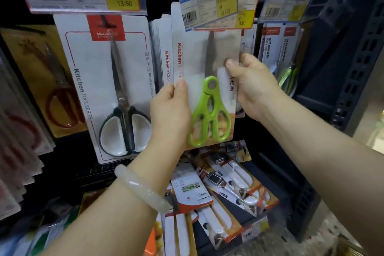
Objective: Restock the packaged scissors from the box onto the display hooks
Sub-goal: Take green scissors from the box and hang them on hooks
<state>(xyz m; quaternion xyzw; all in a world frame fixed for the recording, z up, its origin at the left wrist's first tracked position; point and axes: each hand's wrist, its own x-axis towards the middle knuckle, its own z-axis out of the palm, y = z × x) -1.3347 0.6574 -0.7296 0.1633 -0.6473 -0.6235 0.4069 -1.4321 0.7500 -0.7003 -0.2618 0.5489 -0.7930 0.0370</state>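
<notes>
Both hands hold one green-handled scissors pack (207,97) up at the display: the left hand (169,110) pinches its left edge with the thumb on the front, and the right hand (252,87) grips the right edge, thumb pressed on the card face. The pack's top sits behind the 8.00 price tag (209,9), so the hook and the card's hanging hole are hidden; whether it is already threaded cannot be told.

By the look of things the job is partway through. Several like packs (161,52) already hang just behind this one, and this pack seems to be at the point of hanging. No box shows clearly; loose packs (228,189) lie heaped below.

Room is tight. The black scissors card (104,87) hangs just beside on the left, more cards (278,48) crowd the right, and overlapping price tags close off the top. The only free space is toward the person.
</notes>
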